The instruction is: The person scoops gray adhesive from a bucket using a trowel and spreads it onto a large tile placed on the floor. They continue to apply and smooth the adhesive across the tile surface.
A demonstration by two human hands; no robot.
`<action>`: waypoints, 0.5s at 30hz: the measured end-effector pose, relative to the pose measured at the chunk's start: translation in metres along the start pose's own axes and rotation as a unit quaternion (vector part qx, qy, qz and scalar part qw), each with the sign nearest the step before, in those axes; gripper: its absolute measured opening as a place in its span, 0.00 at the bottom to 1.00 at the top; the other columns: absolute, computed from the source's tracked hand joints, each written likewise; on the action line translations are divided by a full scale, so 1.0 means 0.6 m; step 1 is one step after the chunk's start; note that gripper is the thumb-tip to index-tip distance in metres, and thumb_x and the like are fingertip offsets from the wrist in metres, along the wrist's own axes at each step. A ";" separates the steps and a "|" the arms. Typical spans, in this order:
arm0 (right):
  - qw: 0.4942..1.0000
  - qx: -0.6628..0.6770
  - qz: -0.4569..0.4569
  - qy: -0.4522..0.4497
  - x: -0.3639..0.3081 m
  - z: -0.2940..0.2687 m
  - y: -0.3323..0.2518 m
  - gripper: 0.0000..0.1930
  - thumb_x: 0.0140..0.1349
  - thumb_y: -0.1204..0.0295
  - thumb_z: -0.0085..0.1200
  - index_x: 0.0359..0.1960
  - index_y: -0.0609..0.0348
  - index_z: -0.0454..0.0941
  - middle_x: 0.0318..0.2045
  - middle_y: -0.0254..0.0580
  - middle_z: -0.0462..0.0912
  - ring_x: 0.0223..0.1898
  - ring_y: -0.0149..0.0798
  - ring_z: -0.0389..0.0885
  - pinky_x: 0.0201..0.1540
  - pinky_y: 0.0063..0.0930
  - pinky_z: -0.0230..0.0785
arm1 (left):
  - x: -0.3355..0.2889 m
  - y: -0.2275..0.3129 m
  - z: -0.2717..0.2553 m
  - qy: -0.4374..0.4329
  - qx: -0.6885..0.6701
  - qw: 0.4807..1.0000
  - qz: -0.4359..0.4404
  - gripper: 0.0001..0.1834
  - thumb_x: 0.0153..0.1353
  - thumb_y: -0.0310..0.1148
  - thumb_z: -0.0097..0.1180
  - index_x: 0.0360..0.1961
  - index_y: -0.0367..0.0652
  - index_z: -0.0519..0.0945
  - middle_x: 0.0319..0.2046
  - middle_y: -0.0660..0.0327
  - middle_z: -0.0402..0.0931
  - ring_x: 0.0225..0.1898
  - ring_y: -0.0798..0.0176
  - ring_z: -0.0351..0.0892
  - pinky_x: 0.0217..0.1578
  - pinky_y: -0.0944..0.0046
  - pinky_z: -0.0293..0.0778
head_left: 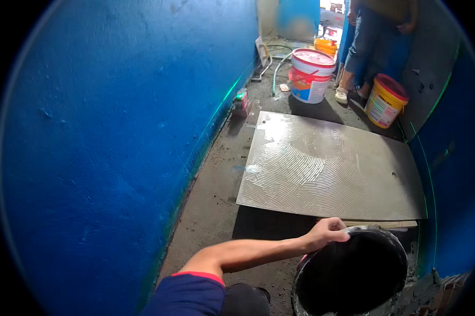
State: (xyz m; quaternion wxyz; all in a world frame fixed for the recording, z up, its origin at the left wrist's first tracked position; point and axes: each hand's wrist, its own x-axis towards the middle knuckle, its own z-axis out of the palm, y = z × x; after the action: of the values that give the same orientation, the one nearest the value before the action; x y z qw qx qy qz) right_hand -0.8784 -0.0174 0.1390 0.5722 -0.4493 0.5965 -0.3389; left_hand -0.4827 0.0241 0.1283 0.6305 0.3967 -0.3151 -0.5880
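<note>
The fingers of my left hand (327, 235) are closed over the far rim of a round bucket (353, 274) at the lower right. Grey residue smears its rim, and the inside is too dark to make out. The bucket leans with its mouth toward me. Just beyond it lies a large grey tile (321, 163), its upper face covered with combed, ridged adhesive. My right hand does not show.
Blue walls (116, 131) flank the narrow floor. A wooden strip (390, 224) lies under the tile's near edge. Farther off are a white-and-red bucket (312, 76), a yellow bucket (386, 100), a small laser level (241, 102), a hose (275, 79) and a standing person (374, 37).
</note>
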 end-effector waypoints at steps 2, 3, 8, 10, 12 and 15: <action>1.000 -0.008 -0.010 -0.010 -0.024 0.034 -0.038 0.20 0.65 0.61 0.57 0.54 0.58 0.74 0.49 0.45 0.77 0.47 0.37 0.78 0.46 0.35 0.73 | -0.072 0.006 -0.040 0.045 -0.061 0.997 0.034 0.20 0.56 0.36 0.68 0.43 0.34 0.77 0.39 0.60 0.79 0.42 0.70 0.76 0.49 0.67 0.70; 1.000 -0.008 -0.016 -0.016 -0.032 0.053 -0.054 0.19 0.65 0.62 0.57 0.53 0.59 0.74 0.49 0.45 0.77 0.46 0.38 0.78 0.45 0.35 0.74 | -0.097 0.012 -0.055 0.065 -0.097 0.992 0.042 0.20 0.55 0.36 0.69 0.43 0.34 0.77 0.39 0.61 0.79 0.40 0.71 0.76 0.47 0.69 0.70; 0.993 0.020 0.026 -0.113 -0.025 0.048 -0.110 0.16 0.65 0.64 0.57 0.50 0.61 0.77 0.45 0.45 0.81 0.43 0.39 0.81 0.43 0.35 0.75 | -0.235 0.070 -0.031 0.253 -0.076 0.964 0.006 0.22 0.55 0.39 0.69 0.43 0.34 0.77 0.35 0.63 0.77 0.36 0.73 0.73 0.41 0.72 0.69; 0.980 0.057 0.060 -0.183 -0.024 0.075 -0.104 0.15 0.65 0.65 0.57 0.49 0.62 0.78 0.44 0.44 0.82 0.42 0.40 0.82 0.41 0.36 0.76 | -0.293 0.102 -0.029 0.320 -0.026 0.947 -0.005 0.21 0.55 0.39 0.68 0.42 0.33 0.78 0.36 0.60 0.78 0.39 0.69 0.75 0.46 0.68 0.71; 0.963 0.101 0.087 -0.234 -0.043 0.164 -0.097 0.25 0.69 0.57 0.52 0.62 0.59 0.70 0.57 0.44 0.76 0.55 0.42 0.75 0.58 0.35 0.66 | -0.332 0.169 -0.068 0.347 0.001 0.938 -0.010 0.18 0.56 0.37 0.66 0.42 0.35 0.79 0.37 0.60 0.79 0.41 0.69 0.76 0.48 0.68 0.70; 0.942 -0.102 -0.013 -0.319 -0.032 0.253 -0.068 0.18 0.70 0.57 0.52 0.52 0.55 0.73 0.43 0.33 0.77 0.44 0.31 0.73 0.47 0.31 0.66 | -0.427 0.233 -0.057 0.455 0.066 0.888 0.013 0.20 0.54 0.38 0.66 0.41 0.33 0.79 0.35 0.59 0.79 0.38 0.67 0.77 0.46 0.67 0.71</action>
State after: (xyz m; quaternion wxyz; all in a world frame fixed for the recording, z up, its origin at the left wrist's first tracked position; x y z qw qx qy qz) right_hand -0.7238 0.0019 0.1665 0.6792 -0.5974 0.4084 -0.1225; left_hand -0.4127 0.2817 0.2511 0.6844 0.6573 -0.0369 -0.3132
